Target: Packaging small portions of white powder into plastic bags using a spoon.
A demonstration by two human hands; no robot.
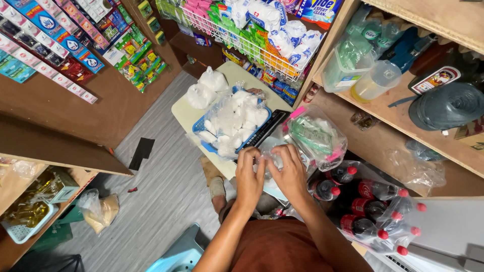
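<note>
Small clear bag (268,163) of white powder is sitting at the bench (184,115) edge, left hand (248,177) and right hand (288,174) both pinching it closed. Blue basket (203,126) is already holding many filled bags and two are lying beside it, so packing looks well along. Bag of green packets (315,135) and bottles (363,201) are crowding the right.

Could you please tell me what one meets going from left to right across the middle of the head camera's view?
Black piece on the floor → blue basket of white bags → left hand → right hand → red-capped dark bottles.
</note>
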